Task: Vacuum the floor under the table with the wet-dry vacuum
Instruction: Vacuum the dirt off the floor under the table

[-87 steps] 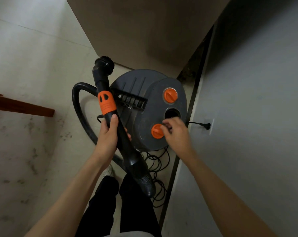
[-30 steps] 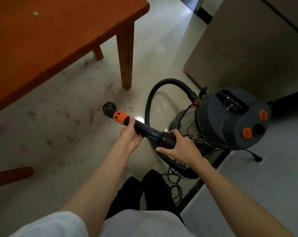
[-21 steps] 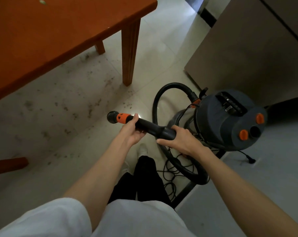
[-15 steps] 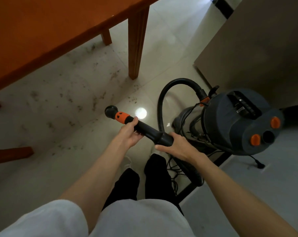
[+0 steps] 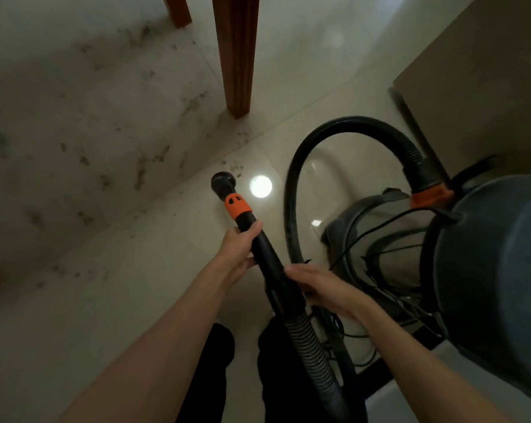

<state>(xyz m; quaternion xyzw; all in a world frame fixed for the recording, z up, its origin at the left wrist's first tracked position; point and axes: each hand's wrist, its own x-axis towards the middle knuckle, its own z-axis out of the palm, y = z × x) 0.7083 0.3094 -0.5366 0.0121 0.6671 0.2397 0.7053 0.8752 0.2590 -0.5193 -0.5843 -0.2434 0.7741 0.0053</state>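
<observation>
Across the pale tiled floor (image 5: 84,300), dark crumbs and smears lie thickest around the wooden table leg (image 5: 236,56) and beyond it; a second leg (image 5: 176,9) stands further back. At right sits the wet-dry vacuum (image 5: 486,285), its black hose (image 5: 297,178) looping up from the orange coupling (image 5: 428,196) and round to the wand (image 5: 258,245). A moment ago the tabletop filled the upper view; now only the legs show, so the head has dipped and the nozzle (image 5: 223,182) has swung to point at the dirt by the near leg. The left hand (image 5: 239,251) wraps the wand just below its orange collar (image 5: 238,206); the right hand (image 5: 319,288) lies against the wand's lower end, fingers fairly straight, and whether they close round it I cannot tell. Sweeping under the table looks about to begin
</observation>
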